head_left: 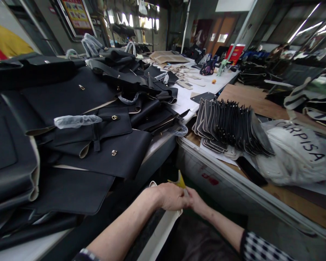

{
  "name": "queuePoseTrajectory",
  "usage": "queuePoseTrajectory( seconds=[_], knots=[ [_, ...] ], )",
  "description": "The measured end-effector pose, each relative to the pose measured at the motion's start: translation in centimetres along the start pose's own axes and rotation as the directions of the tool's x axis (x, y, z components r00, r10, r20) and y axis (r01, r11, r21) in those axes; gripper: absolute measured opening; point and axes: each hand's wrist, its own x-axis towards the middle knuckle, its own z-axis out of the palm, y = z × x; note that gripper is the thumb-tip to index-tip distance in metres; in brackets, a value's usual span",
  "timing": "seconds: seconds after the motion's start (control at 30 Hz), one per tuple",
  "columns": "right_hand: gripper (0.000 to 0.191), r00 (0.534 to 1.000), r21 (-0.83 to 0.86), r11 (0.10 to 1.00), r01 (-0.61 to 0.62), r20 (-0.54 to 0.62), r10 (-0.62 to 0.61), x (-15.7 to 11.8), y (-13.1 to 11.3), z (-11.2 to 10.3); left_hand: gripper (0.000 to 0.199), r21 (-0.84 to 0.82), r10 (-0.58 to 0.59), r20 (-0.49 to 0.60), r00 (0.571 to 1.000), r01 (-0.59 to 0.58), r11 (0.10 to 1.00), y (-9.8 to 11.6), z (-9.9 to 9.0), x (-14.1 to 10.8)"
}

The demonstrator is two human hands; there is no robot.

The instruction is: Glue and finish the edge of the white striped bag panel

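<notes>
My left hand [168,196] is closed, its fingers curled over the upper end of a cream strip [159,237] that runs down towards my lap beside dark material. A small white loop shows just behind its wrist. Against the left fingertips, my right hand [195,200] is also closed, with its fingers partly hidden. A thin yellow piece [181,180] with pointed ends sticks up between the two hands; its kind is unclear, and so is which hand grips it.
Black bag panels [103,152] with metal clasps and plastic-wrapped handles cover the left table. On the right table stand a row of dark flaps [230,123], a plastic bag marked CARPISA [301,152] and a dark flat object [251,170]. A metal-edged table side [220,174] borders my right.
</notes>
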Motion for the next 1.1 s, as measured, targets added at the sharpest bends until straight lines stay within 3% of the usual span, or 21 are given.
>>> queuePoseTrajectory(
  seconds=[0.07,0.13,0.17,0.23,0.27,0.33,0.43,0.5,0.67,1.1],
  knots=[
    [0.041,0.996,0.048,0.997,-0.065,0.059,0.063,-1.3,0.3,-3.9,0.062,-0.019,0.002,0.059,0.998,-0.001,1.000,-0.3,-0.4,0.3],
    [0.044,0.982,0.078,0.988,-0.136,0.144,0.123,-2.8,0.1,-7.6,0.078,-0.042,0.019,0.138,0.990,-0.014,0.999,-0.8,-0.7,0.8],
    [0.047,0.942,0.050,0.974,-0.219,0.271,0.198,-3.5,-0.3,-9.0,0.084,-0.057,0.032,0.182,0.983,-0.022,0.998,-1.0,-0.8,1.1],
    [0.054,0.818,-0.085,0.941,-0.328,0.472,0.328,-4.5,-1.4,-10.4,0.089,-0.086,0.052,0.266,0.963,-0.030,0.996,-1.3,-1.1,1.6],
    [0.055,0.755,-0.157,0.926,-0.342,0.541,0.371,-4.7,-2.2,-10.4,0.089,-0.096,0.057,0.299,0.952,-0.029,0.995,-1.4,-1.3,1.8],
    [0.049,0.704,-0.260,0.923,-0.284,0.597,0.385,-4.8,-3.8,-9.3,0.089,-0.109,0.053,0.339,0.939,-0.017,0.994,-1.6,-1.6,2.1],
    [0.034,0.728,-0.357,0.925,-0.127,0.600,0.332,-4.3,-5.9,-7.1,0.097,-0.125,0.049,0.364,0.930,-0.004,0.992,-1.9,-1.7,2.3],
    [0.033,0.753,-0.395,0.915,-0.086,0.575,0.319,-3.9,-6.9,-6.1,0.102,-0.138,0.050,0.364,0.930,0.001,0.990,-2.2,-1.6,2.5],
    [0.036,0.773,-0.418,0.899,-0.134,0.523,0.359,-3.8,-8.0,-5.4,0.099,-0.158,0.060,0.344,0.937,-0.005,0.987,-3.1,-1.2,3.0],
    [0.036,0.787,-0.318,0.887,-0.335,0.423,0.449,-5.2,-7.0,-3.2,0.088,-0.132,0.110,0.335,0.936,-0.069,0.989,-3.2,-1.8,2.8]
  ],
)
